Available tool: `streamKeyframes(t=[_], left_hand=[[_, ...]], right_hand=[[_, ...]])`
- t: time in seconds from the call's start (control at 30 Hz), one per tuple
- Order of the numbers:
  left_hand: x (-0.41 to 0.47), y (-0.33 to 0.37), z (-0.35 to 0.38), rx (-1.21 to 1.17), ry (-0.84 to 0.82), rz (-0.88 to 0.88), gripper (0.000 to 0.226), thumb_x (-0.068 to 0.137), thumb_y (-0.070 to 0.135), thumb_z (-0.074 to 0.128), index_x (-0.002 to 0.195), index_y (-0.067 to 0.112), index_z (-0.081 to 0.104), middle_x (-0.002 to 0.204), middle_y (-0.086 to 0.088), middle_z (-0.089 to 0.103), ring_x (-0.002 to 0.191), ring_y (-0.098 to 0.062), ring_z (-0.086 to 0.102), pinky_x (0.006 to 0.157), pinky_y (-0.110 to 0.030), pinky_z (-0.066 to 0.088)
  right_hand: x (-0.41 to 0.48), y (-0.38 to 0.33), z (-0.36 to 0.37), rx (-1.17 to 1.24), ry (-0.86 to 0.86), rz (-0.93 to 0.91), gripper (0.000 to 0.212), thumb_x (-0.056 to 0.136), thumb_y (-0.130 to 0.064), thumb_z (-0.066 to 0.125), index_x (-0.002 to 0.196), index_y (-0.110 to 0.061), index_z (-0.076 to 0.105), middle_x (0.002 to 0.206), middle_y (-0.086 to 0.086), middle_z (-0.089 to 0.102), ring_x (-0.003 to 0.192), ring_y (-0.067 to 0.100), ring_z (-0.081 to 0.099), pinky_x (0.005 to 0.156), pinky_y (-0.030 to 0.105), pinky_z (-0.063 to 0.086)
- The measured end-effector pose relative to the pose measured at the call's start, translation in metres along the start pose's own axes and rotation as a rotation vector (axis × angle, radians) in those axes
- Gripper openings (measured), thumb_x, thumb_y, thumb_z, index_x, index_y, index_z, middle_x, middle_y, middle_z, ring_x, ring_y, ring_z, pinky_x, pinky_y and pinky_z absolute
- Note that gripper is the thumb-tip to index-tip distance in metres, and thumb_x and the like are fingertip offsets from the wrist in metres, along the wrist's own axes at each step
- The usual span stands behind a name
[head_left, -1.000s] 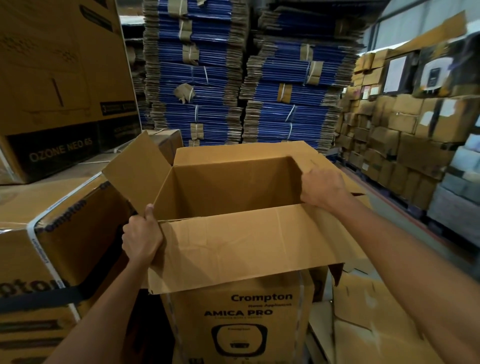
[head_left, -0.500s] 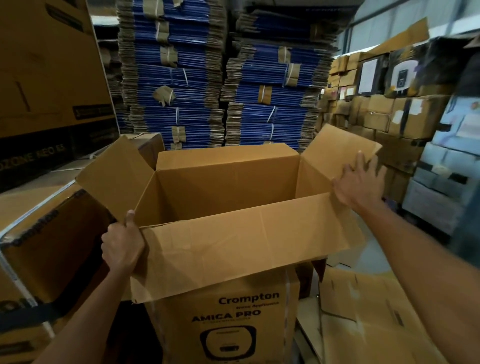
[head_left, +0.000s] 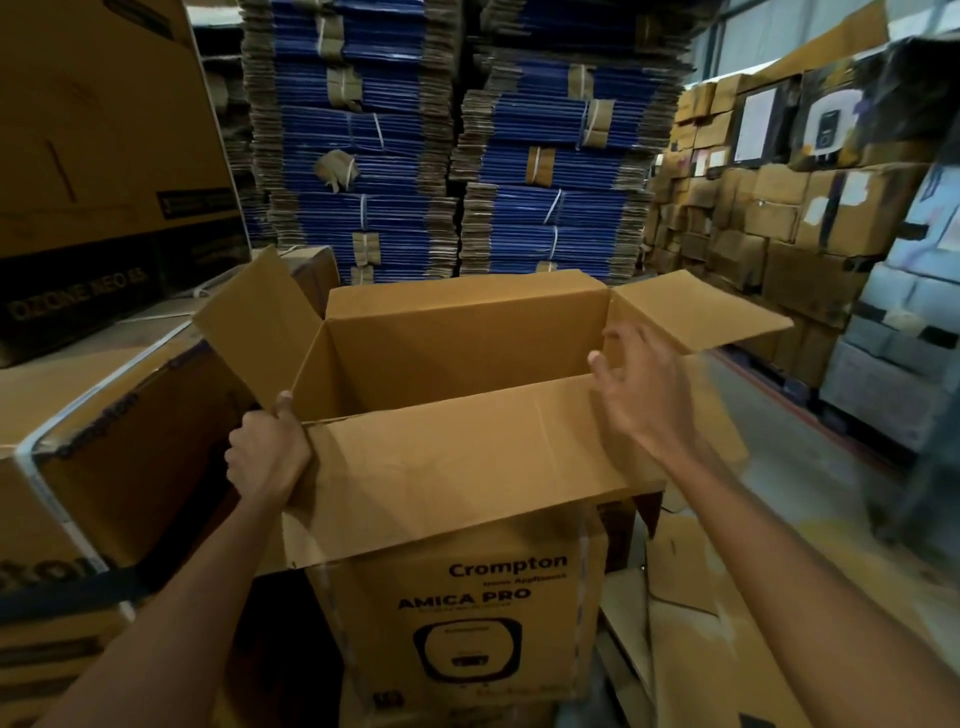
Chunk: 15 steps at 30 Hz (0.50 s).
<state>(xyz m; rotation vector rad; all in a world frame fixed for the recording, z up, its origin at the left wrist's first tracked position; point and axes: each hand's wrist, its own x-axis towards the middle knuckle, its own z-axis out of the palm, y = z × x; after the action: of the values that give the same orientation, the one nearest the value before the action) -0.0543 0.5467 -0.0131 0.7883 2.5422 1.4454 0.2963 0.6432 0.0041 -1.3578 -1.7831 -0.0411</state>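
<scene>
Brown Crompton Amica Pro carton, flaps splayed open, is standing between the hands: left hand gripping its near-left corner, right hand hovering spread-fingered by the right flap.

Right flap swung outward; right hand let go, fingers spread.

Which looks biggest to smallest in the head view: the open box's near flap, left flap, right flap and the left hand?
1. near flap: clearly largest, though nearest the camera.
2. left flap and right flap: look about alike, so not ranked.
3. left hand: smallest.
</scene>
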Motion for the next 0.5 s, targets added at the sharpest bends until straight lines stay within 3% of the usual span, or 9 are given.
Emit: streamKeyframes(t=[0.07,0.13,0.2,0.27,0.37,0.43,0.5], left_hand=[[-0.007,0.008,-0.002,-0.008,-0.017,0.022,0.055,0.106,0.053,0.037,0.093,0.004,0.059,0.098,-0.017,0.060,0.091,-0.036,0.058,0.087,-0.048,0.047],[-0.016,0.016,0.000,-0.009,-0.021,0.038,0.051,0.107,0.049,0.038,0.097,0.004,0.060,0.101,-0.018,0.060,0.097,-0.037,0.058,0.086,-0.047,0.044],[-0.025,0.020,0.004,-0.004,-0.043,0.045,0.053,0.107,0.048,0.038,0.110,0.001,0.063,0.115,-0.021,0.062,0.110,-0.041,0.059,0.093,-0.050,0.045],[-0.032,0.025,0.007,-0.022,-0.091,0.047,0.052,0.105,0.047,0.042,0.117,0.000,0.061,0.124,-0.020,0.060,0.115,-0.042,0.057,0.097,-0.051,0.045],[-0.039,0.031,0.011,-0.095,-0.191,0.034,0.052,0.095,0.051,0.047,0.112,0.005,0.063,0.118,-0.014,0.063,0.105,-0.038,0.059,0.097,-0.050,0.049],[-0.041,0.035,0.012,-0.111,-0.237,0.054,0.058,0.087,0.057,0.046,0.112,0.009,0.067,0.112,-0.011,0.067,0.097,-0.035,0.062,0.095,-0.051,0.051],[-0.043,0.041,0.012,-0.075,-0.272,0.107,0.052,0.093,0.054,0.048,0.121,0.013,0.064,0.114,-0.006,0.066,0.093,-0.029,0.062,0.090,-0.045,0.052]], right_hand=[[-0.041,-0.037,0.004,0.228,-0.008,-0.134,0.008,0.100,-0.028,0.059,0.098,-0.024,0.065,0.084,-0.011,0.063,0.070,0.003,0.061,0.066,0.022,0.053],[-0.083,-0.058,0.017,0.370,-0.069,-0.155,0.029,0.100,-0.026,0.061,0.072,-0.029,0.059,0.057,-0.018,0.051,0.048,0.005,0.054,0.046,0.010,0.038],[-0.118,-0.068,0.028,0.400,-0.213,0.011,0.046,0.100,-0.044,0.057,0.058,-0.024,0.057,0.046,-0.009,0.053,0.043,0.008,0.056,0.040,0.015,0.040],[-0.140,-0.069,0.034,0.414,-0.387,0.278,0.053,0.095,-0.062,0.051,0.068,-0.020,0.067,0.059,-0.005,0.068,0.049,0.008,0.065,0.055,0.028,0.059],[-0.152,-0.059,0.040,0.812,-0.452,0.657,0.050,0.084,-0.067,0.054,0.108,-0.025,0.066,0.101,-0.006,0.072,0.078,0.013,0.075,0.083,0.039,0.062],[-0.153,-0.051,0.044,1.183,-0.310,0.857,0.058,0.082,-0.055,0.064,0.128,-0.020,0.056,0.123,0.002,0.063,0.096,0.024,0.074,0.090,0.042,0.059],[-0.149,-0.043,0.044,1.452,-0.097,1.016,0.066,0.085,-0.038,0.070,0.142,-0.015,0.047,0.132,0.009,0.059,0.108,0.032,0.069,0.093,0.042,0.055]])
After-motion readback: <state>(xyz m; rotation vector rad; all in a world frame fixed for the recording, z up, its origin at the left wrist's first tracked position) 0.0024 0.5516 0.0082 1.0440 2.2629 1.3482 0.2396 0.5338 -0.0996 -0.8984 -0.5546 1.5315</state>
